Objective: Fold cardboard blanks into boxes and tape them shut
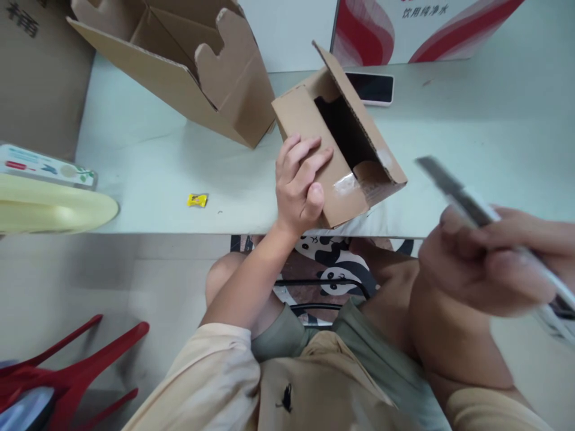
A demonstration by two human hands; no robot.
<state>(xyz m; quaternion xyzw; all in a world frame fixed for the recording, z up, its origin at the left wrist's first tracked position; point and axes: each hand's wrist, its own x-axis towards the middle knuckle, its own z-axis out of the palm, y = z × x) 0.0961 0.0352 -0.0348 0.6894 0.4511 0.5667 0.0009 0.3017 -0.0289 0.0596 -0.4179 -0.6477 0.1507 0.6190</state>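
At the near edge of the pale table (471, 149), a small cardboard box (299, 114) is kept tilted, its open mouth turned up and to the right, one flap raised above it and a strip of clear tape (345, 184) seen across its lower corner. The box is gripped by the left hand (299, 185): the fingers are curled over its side panel and the thumb is pressed against the face nearest the body, so the hand is closed round that corner. A utility knife (453, 188) is held in the right hand (485, 269), off to the right of the box and clear of it, with the fingers wrapped tightly round the handle and the blade pointed up and to the left; the hand is blurred. The box is judged to be light and, as far as can be seen, empty, stiff along its folds but easily dented in the middle of a panel, so it is best taken at an edge or corner. Farther back on the table, a larger open box (179, 72), a phone (371, 88) and a yellow wrapped sweet (197, 200) are seen.
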